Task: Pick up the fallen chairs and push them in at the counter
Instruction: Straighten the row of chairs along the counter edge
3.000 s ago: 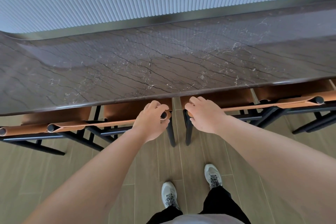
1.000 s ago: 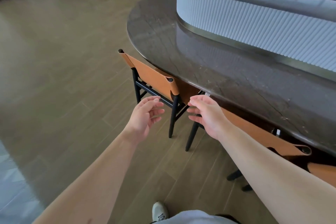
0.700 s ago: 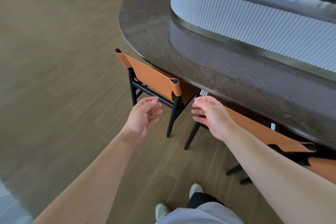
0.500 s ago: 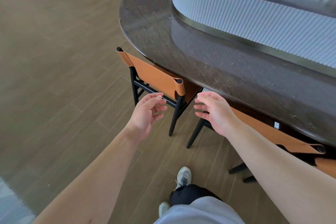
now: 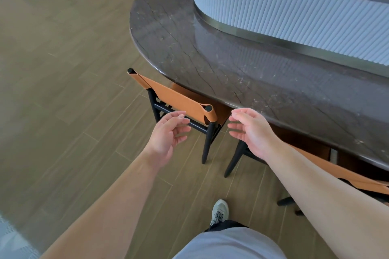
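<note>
Wood-look floor point(image 5: 63, 90) in long grey-brown planks fills the room around a counter point(image 5: 210, 52) with a rounded end. Two chairs stand upright at this counter. The left chair point(image 5: 174, 99) is at the curve of the counter, its seat pushed under the edge and its back just outside. The right chair point(image 5: 336, 172) stands further along the counter, also pushed in; most of it is hidden behind the right forearm, and only part of its back and some legs show.

The left hand point(image 5: 166, 134) hangs in the air just in front of the left chair's back, below the top corner. Its fingers are loosely curled and a little apart, the palm turned to the right, and it holds nothing. The right hand point(image 5: 250, 130) hangs near the counter edge, between the two chairs. Its fingers are also loosely spread and bent, the palm turned to the left, and it is empty. The two palms face each other, with the left chair's black rear leg between them. Both forearms are bare and reach forward.

The counter top is dark brown stone, polished, with thin pale veins. On it stands a white ribbed wall point(image 5: 294, 19) with a metal band at its foot. The chair backs are orange-brown leather slings wrapped around round black posts. A grey shoe point(image 5: 220, 211) stands on the floor below the hands.
</note>
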The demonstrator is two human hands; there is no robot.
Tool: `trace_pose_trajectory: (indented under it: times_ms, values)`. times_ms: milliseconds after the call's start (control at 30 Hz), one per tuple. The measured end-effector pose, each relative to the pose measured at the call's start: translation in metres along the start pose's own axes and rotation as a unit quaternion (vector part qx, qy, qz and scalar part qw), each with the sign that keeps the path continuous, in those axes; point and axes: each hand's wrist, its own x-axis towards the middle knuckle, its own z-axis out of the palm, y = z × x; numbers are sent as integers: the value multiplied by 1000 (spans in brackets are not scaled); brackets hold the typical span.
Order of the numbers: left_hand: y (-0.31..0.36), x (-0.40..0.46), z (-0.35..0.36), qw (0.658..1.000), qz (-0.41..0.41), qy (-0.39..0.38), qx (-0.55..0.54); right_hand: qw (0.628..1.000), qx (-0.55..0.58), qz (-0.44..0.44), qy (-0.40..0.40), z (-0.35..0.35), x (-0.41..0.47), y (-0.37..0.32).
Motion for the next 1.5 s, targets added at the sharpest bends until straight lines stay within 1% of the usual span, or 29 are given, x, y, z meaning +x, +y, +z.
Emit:
trace_pose_trajectory:
  times_ms: [133, 200, 300, 433, 500, 633, 767, 900, 1000, 1100, 1133, 1233, 1333, 1500]
  values:
    - [5, 32, 14, 1000, -3, -14, 8, 1000, -15, -4, 16, -9, 22, -8]
    - [8, 45, 24, 999, -10, -30, 16, 1000, -5, -3, 27, -14, 29, -12]
    - [5, 59, 39, 997, -36, -57, 35, 998, 7, 4, 55, -20, 29, -14]
    - [8, 85, 48, 994, -49, -84, 50, 995, 13, 19, 96, -23, 30, -17]
    - [12, 98, 50, 990, -54, -115, 58, 992, 28, 28, 120, -22, 31, -15]
    - [23, 125, 57, 981, -74, -177, 40, 980, 65, 27, 184, -16, 28, -14]
    - [37, 145, 53, 964, -77, -248, 66, 965, 88, 16, 248, 3, 23, -9]
    - [45, 162, 37, 950, -82, -290, 78, 950, 99, 14, 295, 23, 23, -2]
    - [44, 172, 28, 951, -74, -282, 107, 941, 99, 12, 323, 34, 20, 10]
    - [35, 177, 25, 950, -43, -234, 204, 939, 78, 22, 335, 39, 19, 20]
    - [31, 177, 24, 944, -27, -226, 238, 939, 74, 24, 336, 38, 19, 22]
    - [17, 175, 23, 920, 10, -235, 314, 940, 63, 29, 334, 34, 21, 26]
    - [3, 174, 27, 912, 23, -226, 341, 944, 43, 32, 327, 23, 25, 29]
    - [-14, 181, 41, 909, 30, -170, 379, 947, -61, 41, 312, -3, 34, 43]
